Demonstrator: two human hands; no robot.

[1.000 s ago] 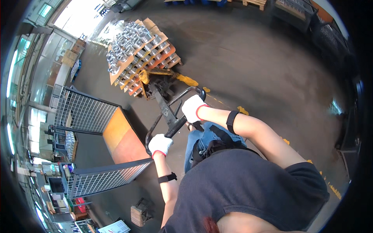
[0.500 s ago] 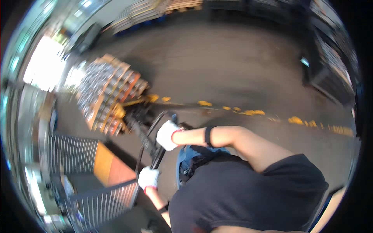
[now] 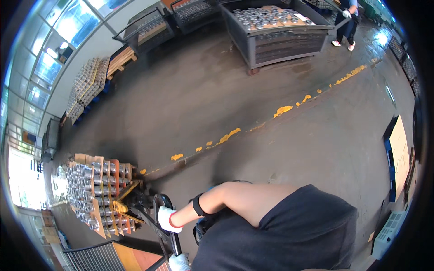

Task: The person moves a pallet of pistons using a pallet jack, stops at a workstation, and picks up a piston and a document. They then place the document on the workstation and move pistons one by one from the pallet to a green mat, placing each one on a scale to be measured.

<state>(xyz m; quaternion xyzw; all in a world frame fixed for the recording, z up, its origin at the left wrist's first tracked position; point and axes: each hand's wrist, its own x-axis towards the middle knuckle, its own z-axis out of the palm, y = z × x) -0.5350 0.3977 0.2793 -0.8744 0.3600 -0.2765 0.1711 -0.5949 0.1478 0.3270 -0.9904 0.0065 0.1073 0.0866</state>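
Both my hands wear white knit gloves with red cuffs. My right hand (image 3: 168, 219) is closed round the black loop handle (image 3: 175, 241) of a pallet jack. Lower down, at the picture's bottom edge, my left hand (image 3: 179, 262) grips the same handle; its fingers are partly cut off. Beyond the handle sits the jack's yellow body (image 3: 120, 206). It stands against a layered stack of shiny round metal parts (image 3: 83, 192), with brown and orange sheets between the layers. The stack hides the forks.
A grey wheeled bin of metal parts (image 3: 289, 49) stands ahead; a person (image 3: 347, 25) holds its right end. Stacked parts (image 3: 88, 86) line the left wall. A worn yellow line (image 3: 283, 111) crosses the floor. A barred cart (image 3: 97, 259) is close at lower left, a cardboard-topped pallet (image 3: 398, 158) at right.
My view has swung right, so the jack and its load sit lower left in the picture. The wheeled bin and the person have come into sight. Both hands keep their grip.
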